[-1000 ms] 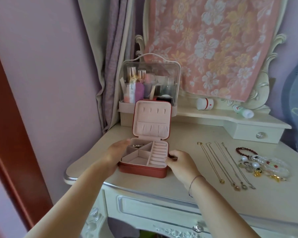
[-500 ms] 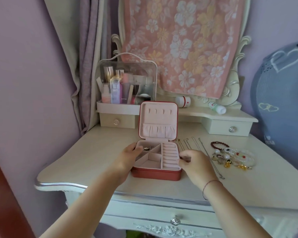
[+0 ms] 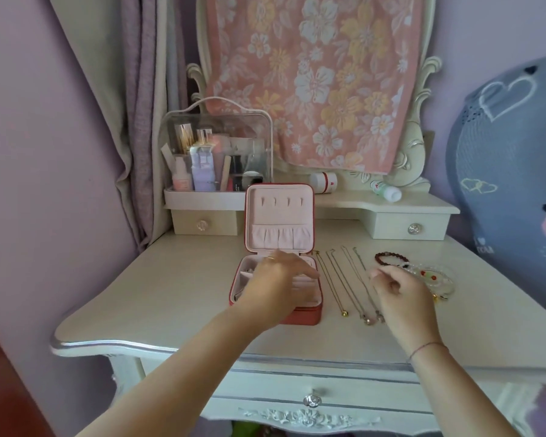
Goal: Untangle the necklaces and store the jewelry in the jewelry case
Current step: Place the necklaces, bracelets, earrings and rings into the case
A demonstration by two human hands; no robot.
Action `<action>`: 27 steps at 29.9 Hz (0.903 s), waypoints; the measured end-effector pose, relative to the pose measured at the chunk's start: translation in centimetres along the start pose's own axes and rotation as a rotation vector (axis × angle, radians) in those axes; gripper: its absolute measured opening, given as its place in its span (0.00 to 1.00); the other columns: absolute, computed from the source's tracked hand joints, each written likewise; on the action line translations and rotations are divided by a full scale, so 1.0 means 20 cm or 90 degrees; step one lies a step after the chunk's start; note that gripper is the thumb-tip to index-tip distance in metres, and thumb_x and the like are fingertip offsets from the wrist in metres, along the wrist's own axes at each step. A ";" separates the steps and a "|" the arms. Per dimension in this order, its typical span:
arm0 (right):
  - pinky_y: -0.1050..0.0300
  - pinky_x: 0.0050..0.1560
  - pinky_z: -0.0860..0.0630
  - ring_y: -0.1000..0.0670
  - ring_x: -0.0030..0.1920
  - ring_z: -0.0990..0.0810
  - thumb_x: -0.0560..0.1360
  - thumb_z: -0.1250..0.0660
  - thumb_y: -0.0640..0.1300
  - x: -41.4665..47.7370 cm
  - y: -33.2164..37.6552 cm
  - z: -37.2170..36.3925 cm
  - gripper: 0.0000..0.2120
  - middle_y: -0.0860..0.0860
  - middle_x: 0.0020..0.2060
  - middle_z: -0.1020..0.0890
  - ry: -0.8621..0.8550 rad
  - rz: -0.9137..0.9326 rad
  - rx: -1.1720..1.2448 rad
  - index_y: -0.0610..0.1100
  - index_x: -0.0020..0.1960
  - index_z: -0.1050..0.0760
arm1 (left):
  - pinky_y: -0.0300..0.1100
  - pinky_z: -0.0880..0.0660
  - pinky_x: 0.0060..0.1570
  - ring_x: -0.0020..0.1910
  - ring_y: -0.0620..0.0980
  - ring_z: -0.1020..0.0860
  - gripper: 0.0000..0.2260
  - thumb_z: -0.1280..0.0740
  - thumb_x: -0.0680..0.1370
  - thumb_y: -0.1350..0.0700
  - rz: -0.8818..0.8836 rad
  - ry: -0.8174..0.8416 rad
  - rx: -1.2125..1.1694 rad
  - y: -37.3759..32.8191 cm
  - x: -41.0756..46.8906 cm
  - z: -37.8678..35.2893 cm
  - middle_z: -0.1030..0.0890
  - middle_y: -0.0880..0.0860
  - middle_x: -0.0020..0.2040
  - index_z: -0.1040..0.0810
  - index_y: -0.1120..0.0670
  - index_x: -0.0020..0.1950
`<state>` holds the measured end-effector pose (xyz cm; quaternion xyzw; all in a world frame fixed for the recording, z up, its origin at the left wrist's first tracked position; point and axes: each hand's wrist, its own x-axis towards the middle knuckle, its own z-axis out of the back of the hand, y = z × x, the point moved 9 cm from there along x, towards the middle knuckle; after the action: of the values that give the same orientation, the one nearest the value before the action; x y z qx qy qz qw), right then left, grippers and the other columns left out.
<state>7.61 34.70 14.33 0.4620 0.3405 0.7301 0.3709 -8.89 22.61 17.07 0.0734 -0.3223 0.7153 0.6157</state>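
A red jewelry case (image 3: 306, 316) with pink lining stands open on the dressing table, its lid (image 3: 279, 217) upright. My left hand (image 3: 278, 280) hovers flat over the case's tray, fingers spread, holding nothing. Several thin chain necklaces (image 3: 344, 287) lie side by side, straight, just right of the case. My right hand (image 3: 397, 291) is above their lower ends with fingers loosely curled; I see nothing in it. A dark red bead bracelet (image 3: 390, 258) and a pile of clear and gold pieces (image 3: 435, 279) lie farther right.
A clear cosmetics organiser (image 3: 216, 159) stands behind the case on a raised shelf with small drawers (image 3: 412, 227). Two small bottles (image 3: 386, 190) lie on that shelf below a mirror draped with floral cloth. A large blue plush fills the right side. The table's front edge (image 3: 171, 348) is near me.
Both hands let go of the case's sides. The left rose over the tray; the right moved right, over the necklaces. The camera view swung further left to right.
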 end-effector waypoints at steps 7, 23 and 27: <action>0.64 0.39 0.32 0.51 0.40 0.24 0.77 0.34 0.45 -0.07 -0.15 0.11 0.08 0.50 0.41 0.19 -0.058 -0.023 0.012 0.42 0.49 0.18 | 0.41 0.47 0.50 0.59 0.44 0.29 0.10 0.31 0.77 0.48 -0.081 0.219 0.151 -0.23 0.10 -0.32 0.19 0.43 0.55 0.18 0.45 0.57; 0.58 0.32 0.25 0.49 0.31 0.22 0.77 0.37 0.36 -0.22 -0.08 -0.04 0.09 0.44 0.32 0.18 0.121 -0.297 0.316 0.36 0.44 0.20 | 0.23 0.33 0.45 0.41 0.34 0.24 0.05 0.28 0.75 0.59 0.077 0.032 -0.202 -0.10 0.16 -0.17 0.20 0.40 0.42 0.15 0.52 0.49; 0.58 0.37 0.21 0.48 0.37 0.20 0.79 0.39 0.39 -0.29 0.05 -0.31 0.12 0.41 0.37 0.18 0.302 -0.507 0.581 0.31 0.50 0.21 | 0.27 0.29 0.49 0.45 0.38 0.22 0.06 0.27 0.75 0.59 0.115 -0.042 -0.301 -0.04 0.14 -0.06 0.16 0.43 0.45 0.16 0.48 0.47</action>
<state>3.35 28.27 10.63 0.2380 0.8342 0.4010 0.2943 -8.48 25.59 17.81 -0.0785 -0.5056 0.6693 0.5387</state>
